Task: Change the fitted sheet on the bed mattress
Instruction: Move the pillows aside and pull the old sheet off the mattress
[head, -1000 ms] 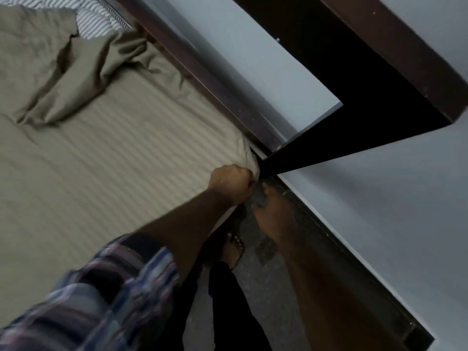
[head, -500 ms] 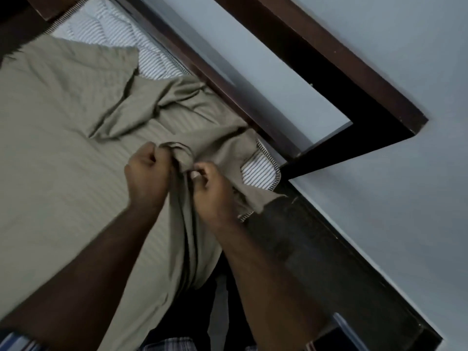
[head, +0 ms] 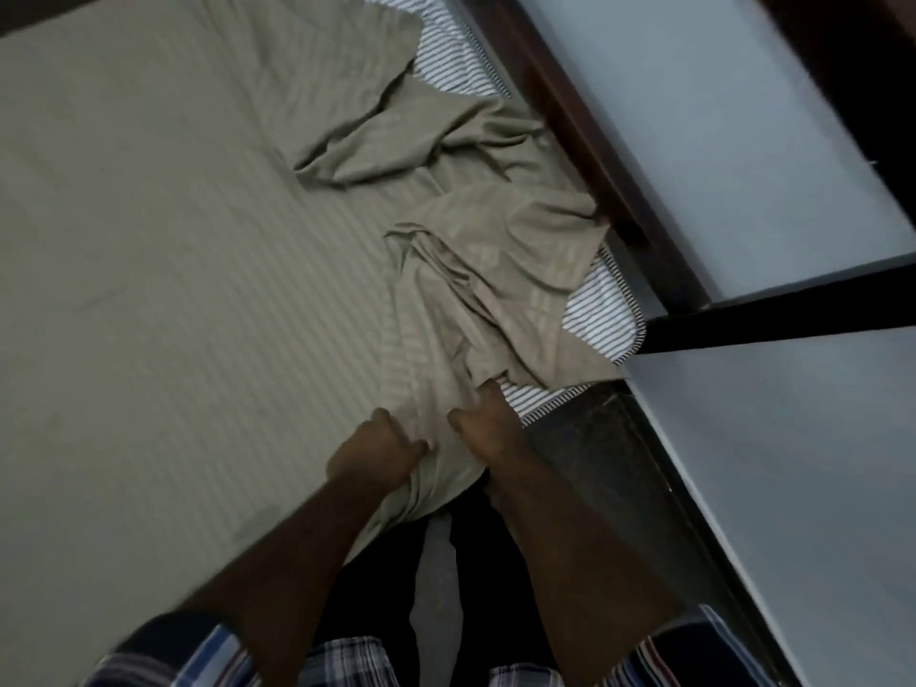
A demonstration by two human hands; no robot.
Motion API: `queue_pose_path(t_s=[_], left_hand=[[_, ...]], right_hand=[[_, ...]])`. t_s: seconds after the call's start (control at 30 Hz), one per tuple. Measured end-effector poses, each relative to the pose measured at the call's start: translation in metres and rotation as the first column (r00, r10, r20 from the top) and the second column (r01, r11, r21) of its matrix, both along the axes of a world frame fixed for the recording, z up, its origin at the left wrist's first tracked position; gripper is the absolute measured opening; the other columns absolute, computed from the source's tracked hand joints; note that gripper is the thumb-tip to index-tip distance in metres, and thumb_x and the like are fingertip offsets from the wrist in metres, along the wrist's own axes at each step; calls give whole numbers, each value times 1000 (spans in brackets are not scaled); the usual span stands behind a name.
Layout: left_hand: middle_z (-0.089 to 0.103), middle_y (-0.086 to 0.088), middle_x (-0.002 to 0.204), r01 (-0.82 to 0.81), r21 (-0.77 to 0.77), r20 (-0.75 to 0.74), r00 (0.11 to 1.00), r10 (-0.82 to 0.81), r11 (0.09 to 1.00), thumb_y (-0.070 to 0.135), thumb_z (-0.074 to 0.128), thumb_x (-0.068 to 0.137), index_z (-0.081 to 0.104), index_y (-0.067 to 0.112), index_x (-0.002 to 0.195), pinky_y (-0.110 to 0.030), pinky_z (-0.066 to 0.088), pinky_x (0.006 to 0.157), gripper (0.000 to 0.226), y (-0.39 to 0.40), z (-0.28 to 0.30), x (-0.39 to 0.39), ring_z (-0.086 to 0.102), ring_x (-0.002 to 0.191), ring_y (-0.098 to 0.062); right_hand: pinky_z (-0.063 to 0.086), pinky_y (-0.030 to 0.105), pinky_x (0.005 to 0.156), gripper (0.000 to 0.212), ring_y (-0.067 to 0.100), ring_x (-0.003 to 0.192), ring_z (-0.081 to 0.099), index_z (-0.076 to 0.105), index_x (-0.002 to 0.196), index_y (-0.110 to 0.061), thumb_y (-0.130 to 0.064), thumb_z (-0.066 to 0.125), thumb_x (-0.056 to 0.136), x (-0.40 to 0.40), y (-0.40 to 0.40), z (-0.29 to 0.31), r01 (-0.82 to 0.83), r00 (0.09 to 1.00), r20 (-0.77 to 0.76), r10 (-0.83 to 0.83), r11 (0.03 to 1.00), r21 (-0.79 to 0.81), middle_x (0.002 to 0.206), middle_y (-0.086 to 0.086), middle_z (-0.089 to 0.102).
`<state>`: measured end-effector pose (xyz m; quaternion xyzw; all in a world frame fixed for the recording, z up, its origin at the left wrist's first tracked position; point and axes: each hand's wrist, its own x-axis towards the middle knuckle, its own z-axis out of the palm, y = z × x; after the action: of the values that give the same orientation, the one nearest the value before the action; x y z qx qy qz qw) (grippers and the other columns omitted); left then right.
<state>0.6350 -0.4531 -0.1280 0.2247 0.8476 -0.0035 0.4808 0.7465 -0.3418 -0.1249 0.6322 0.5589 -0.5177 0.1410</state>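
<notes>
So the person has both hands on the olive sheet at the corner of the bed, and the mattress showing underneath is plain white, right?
Not quite. The head view shows the left hand and right hand on the olive sheet at the corner, but the bared mattress is white with thin dark stripes, not plain white.

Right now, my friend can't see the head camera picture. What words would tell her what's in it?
Two hands pull an olive fitted sheet off a bed corner: the left hand grips bunched fabric, the right hand pinches it, baring the striped mattress beside a dark wooden frame.
</notes>
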Motion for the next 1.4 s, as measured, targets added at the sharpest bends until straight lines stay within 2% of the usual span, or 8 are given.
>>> queue_pose_path(t_s=[0.33, 0.5, 0.7, 0.87, 0.97, 1.07, 1.17, 1.4], left_hand=[[66, -13, 103, -68, 298, -145, 983, 116, 952, 41, 42, 95, 58, 15, 102, -38, 48, 82, 32, -51, -34, -9, 64, 100, -33], [68, 2, 83, -458, 775, 48, 730, 682, 436, 25, 53, 96, 55, 23, 93, -35, 56, 77, 4, -32, 24, -83, 69, 79, -24], [71, -1, 96, -639, 579, -13, 613, 790, 506, 25, 63, 91, 64, 19, 112, -24, 46, 84, 22, -140, 19, -76, 65, 92, -20], [71, -14, 82, -946, 286, 7, 164, 987, 155, 39, 59, 87, 69, 7, 85, -31, 59, 59, 33, -294, -29, -48, 69, 68, -30], [57, -13, 76, -943, 162, 210, -255, 944, -290, 43, 57, 96, 59, 4, 87, -22, 46, 36, 40, -354, -46, -47, 56, 54, -22], [56, -10, 79, -893, 12, 351, -417, 838, -450, 40, 40, 106, 53, 7, 86, -14, 39, 31, 41, -391, -52, -58, 59, 61, -20], [58, -1, 58, -888, 78, 386, -392, 835, -453, 20, 38, 107, 52, 13, 81, -13, 31, 30, 30, -413, -46, -86, 58, 40, -11], [59, 0, 56, -821, 558, 448, 424, 787, 124, 24, 53, 103, 57, 13, 73, -20, 41, 45, 32, -449, 41, -173, 51, 44, -10]], right_hand=[[55, 45, 87, 30, 33, 97, 69, 71, 106, -7, -19, 60, 81, -63, -39, -27, -124, 983, -132, 128, 991, 43, 100, 17, 73], [53, 29, 74, 25, 11, 87, 61, 61, 111, -18, -1, 48, 98, -116, -44, 11, 347, 641, -596, -484, 875, -337, 100, 0, 66], [39, 29, 51, 18, 12, 55, 48, 53, 103, -23, -11, 61, 92, -86, -137, 3, 85, 905, -383, -185, 961, -265, 72, 2, 54], [51, 32, 78, 21, 14, 82, 60, 54, 113, -19, -19, 64, 95, -95, -241, -5, -84, 945, -317, -79, 880, -468, 89, 2, 60], [51, 30, 80, 26, 15, 84, 58, 54, 117, -17, -28, 65, 96, -117, -289, -10, -158, 957, -290, -1, 837, -524, 90, 4, 56], [51, 35, 94, 33, 30, 119, 62, 59, 122, -8, -31, 60, 99, -135, -336, -14, -152, 970, -241, 15, 814, -560, 143, 18, 38], [51, 36, 92, 27, 29, 120, 61, 63, 112, -15, -39, 59, 99, -151, -386, -10, -93, 979, -203, -33, 810, -579, 135, 22, 55], [55, 26, 62, 50, 13, 58, 57, 63, 66, -19, -49, 44, 101, -254, -475, 33, 1, 874, -349, -338, 719, -695, 63, -1, 60]])
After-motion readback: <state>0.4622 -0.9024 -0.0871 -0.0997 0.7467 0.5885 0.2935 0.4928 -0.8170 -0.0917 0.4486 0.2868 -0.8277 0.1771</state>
